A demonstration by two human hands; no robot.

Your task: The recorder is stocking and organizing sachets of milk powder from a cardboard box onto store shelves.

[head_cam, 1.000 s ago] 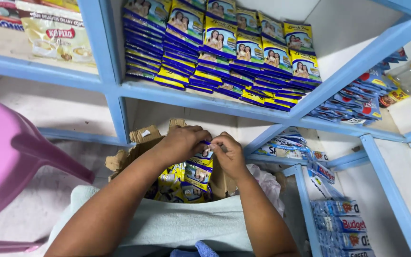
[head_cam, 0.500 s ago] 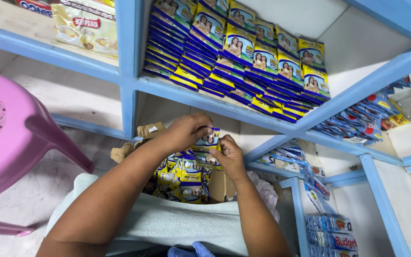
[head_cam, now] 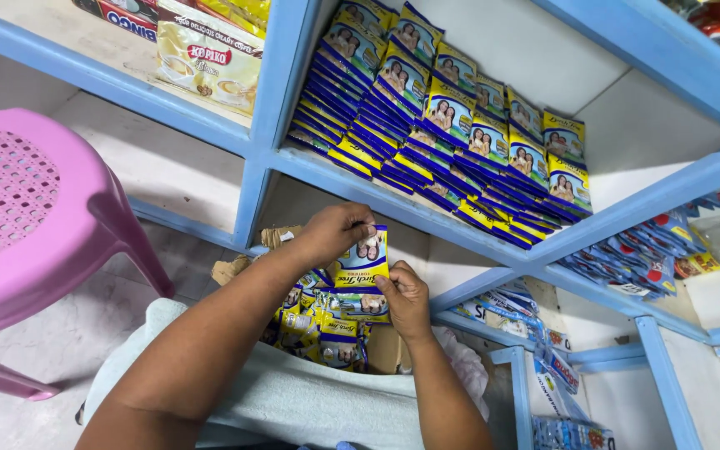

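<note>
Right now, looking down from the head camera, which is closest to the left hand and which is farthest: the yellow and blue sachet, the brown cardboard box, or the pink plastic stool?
1. Yellow and blue sachet: pinched in the left hand, with the right hand at its lower edge.
2. Brown cardboard box: just below, beside the forearm.
3. Pink plastic stool: far off at the left edge.

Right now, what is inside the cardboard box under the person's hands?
The cardboard box holds yellow-and-blue sachets. The left hand and right hand lift a strip of them. Arms and a pale cloth cover the box's bottom.
</note>
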